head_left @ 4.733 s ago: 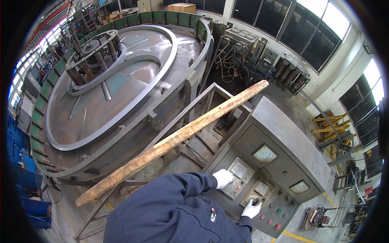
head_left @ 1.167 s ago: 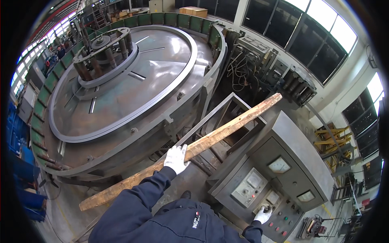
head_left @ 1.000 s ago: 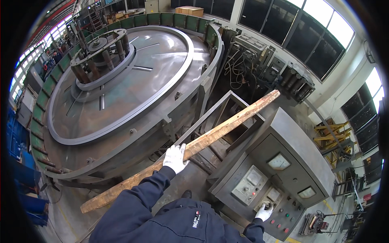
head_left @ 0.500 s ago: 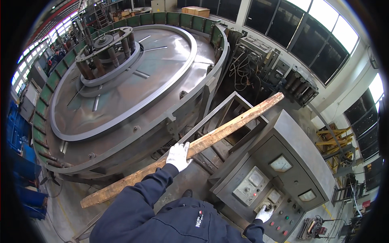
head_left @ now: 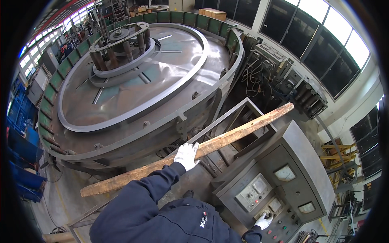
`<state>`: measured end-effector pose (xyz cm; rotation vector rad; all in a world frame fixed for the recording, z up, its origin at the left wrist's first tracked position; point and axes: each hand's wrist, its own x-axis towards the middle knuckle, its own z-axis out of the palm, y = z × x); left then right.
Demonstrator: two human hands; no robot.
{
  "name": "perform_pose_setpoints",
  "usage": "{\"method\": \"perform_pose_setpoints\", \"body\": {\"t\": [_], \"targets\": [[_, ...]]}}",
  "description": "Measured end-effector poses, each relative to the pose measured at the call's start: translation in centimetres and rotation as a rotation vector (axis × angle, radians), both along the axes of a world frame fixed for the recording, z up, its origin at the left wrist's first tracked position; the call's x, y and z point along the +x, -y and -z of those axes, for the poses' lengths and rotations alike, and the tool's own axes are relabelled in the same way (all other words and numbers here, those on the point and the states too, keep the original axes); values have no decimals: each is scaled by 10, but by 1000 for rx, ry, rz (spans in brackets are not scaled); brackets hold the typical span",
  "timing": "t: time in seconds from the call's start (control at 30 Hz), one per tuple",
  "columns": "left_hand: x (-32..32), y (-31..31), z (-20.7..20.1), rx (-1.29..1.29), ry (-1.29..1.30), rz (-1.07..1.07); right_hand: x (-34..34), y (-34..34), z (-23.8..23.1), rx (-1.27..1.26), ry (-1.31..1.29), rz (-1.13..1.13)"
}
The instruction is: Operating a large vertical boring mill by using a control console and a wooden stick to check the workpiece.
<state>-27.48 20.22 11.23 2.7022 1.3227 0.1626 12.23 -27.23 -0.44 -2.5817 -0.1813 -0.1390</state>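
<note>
A long, rough wooden beam (head_left: 227,135) slants across in front of me, above a metal frame, its right end higher in the view. My left hand (head_left: 187,156), in a white glove, lies over the beam near its middle, fingers bent across the top. To the lower right is a grey control console (head_left: 304,162) with gauges, dials and coloured push buttons. My right hand (head_left: 263,221), also gloved in white, is closed around a small dark knob (head_left: 267,215) on the console's panel. The fingertips there are partly hidden.
Beyond the beam stands a huge round metal table (head_left: 170,93) with a green-lined rim (head_left: 178,17). An angled metal frame (head_left: 231,111) runs between it and the console. Cabling and machinery (head_left: 255,75) sit behind, yellow steps (head_left: 338,156) at right, blue bins (head_left: 26,174) at left.
The whole view has shifted slightly, with the round table and console appearing farther right. Both hands keep their places on the beam and the knob.
</note>
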Motion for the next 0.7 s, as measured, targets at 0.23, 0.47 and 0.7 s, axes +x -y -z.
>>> {"method": "perform_pose_setpoints", "body": {"t": [0.23,0.47,0.7], "targets": [[1,-1,1,-14,-8,-4,1,0,3,3,10,23],[3,0,-3,-30,-40,-7,0,-2,1,21,-11,28],[1,0,1,-31,-24,-7,1,3,9,9,41,20]]}}
